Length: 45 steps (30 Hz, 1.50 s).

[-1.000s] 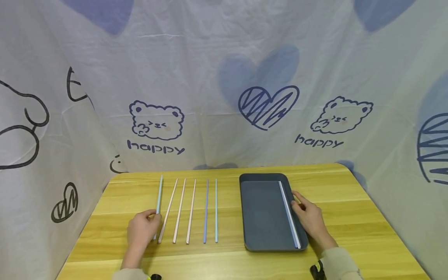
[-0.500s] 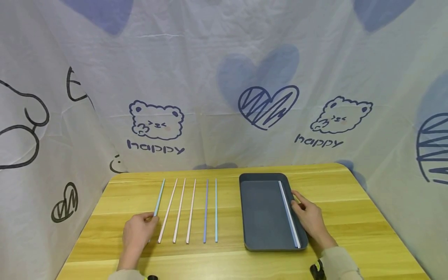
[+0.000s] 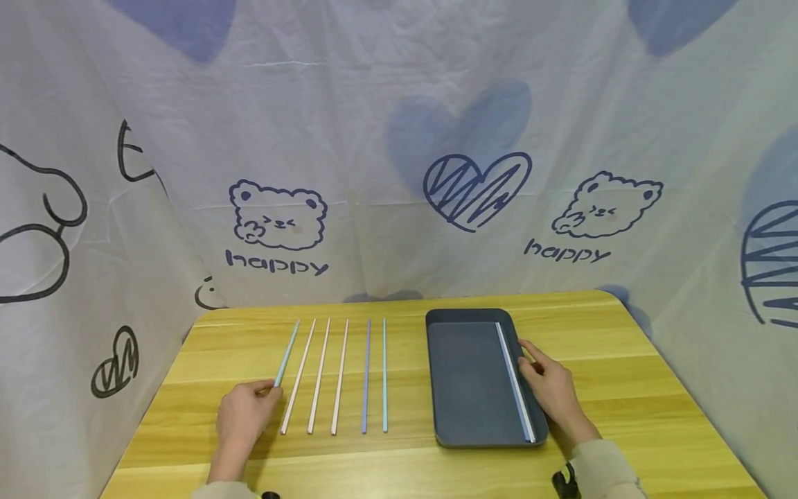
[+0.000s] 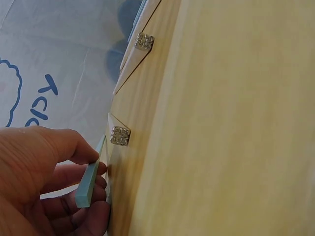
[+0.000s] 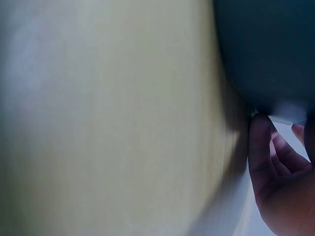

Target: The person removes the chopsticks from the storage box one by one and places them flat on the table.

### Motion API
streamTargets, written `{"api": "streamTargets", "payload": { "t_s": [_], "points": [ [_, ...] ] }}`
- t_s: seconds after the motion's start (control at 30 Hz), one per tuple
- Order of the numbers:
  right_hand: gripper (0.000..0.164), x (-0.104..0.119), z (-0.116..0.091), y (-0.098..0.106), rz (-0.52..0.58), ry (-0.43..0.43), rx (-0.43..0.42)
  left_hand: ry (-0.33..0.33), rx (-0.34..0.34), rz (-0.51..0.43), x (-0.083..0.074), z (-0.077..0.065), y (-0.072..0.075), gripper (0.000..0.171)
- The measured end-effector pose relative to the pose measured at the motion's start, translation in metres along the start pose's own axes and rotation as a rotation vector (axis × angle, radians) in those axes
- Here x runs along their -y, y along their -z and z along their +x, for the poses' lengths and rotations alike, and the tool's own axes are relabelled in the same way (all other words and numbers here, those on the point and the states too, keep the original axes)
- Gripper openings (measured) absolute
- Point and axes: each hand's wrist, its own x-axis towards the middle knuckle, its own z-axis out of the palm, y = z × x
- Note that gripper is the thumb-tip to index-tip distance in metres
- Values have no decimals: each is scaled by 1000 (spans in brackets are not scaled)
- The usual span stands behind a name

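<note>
My left hand [image 3: 246,419] pinches a mint-blue chopstick [image 3: 287,357] between thumb and fingers at the left of the table. In the left wrist view the square near end of this chopstick [image 4: 87,189] shows by the fingers. Beside it lie three pale pink chopsticks [image 3: 320,374], then a violet-blue chopstick [image 3: 366,378] and a light blue chopstick [image 3: 384,378]. A dark grey tray [image 3: 464,381] stands to the right, with a white and a blue chopstick [image 3: 516,384] along its right side. My right hand [image 3: 555,391] holds this tray's right edge by thumb and fingers.
Under everything is a light wooden table [image 3: 393,471]. A pale cloth [image 3: 368,242] printed with bears and hearts hangs behind the table and along both sides.
My left hand has shifted slightly left and toward me. The mint-blue chopstick's far end has swung right, close to the first pink one. The right hand and tray stay put.
</note>
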Motion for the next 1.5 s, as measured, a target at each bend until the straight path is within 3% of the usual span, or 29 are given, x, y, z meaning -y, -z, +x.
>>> {"api": "streamTargets", "payload": {
  "t_s": [0.87, 1.5],
  "points": [
    [46, 1, -1, 0, 1, -6, -9, -17, -18, 9, 3, 0, -1, 37],
    [47, 1, -1, 1, 8, -2, -1, -4, 7, 7, -1, -2, 1, 44]
  ]
}}
